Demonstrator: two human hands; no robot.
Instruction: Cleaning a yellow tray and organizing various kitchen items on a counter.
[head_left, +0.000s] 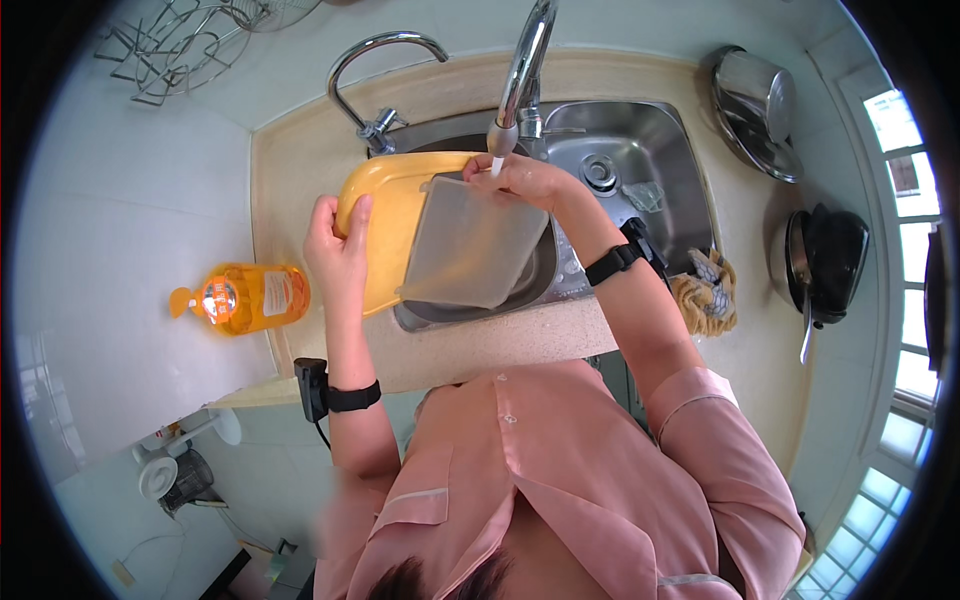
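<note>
My left hand (339, 240) grips the left rim of a yellow plastic tray (386, 229), thumb on its inner face. The tray is tilted over the left basin (534, 274) of the steel sink. A frosted translucent plastic panel (474, 244) with small corner tabs overlaps the tray's right part. At the panel's upper edge, my right hand (521, 178) has its fingers closed, close to the tray's top rim; the exact grip is partly hidden. From the chrome faucet (517, 90), a short stream of water (496, 166) falls onto this hand.
An orange dish soap bottle (259, 298) stands at left, near a second, curved tap (360, 82). The right basin (637, 142) holds a crumpled clear plastic piece (643, 196). A yellow cloth (706, 296) hangs at its corner. Steel pots (754, 97) and a black pan (832, 262) stand at right.
</note>
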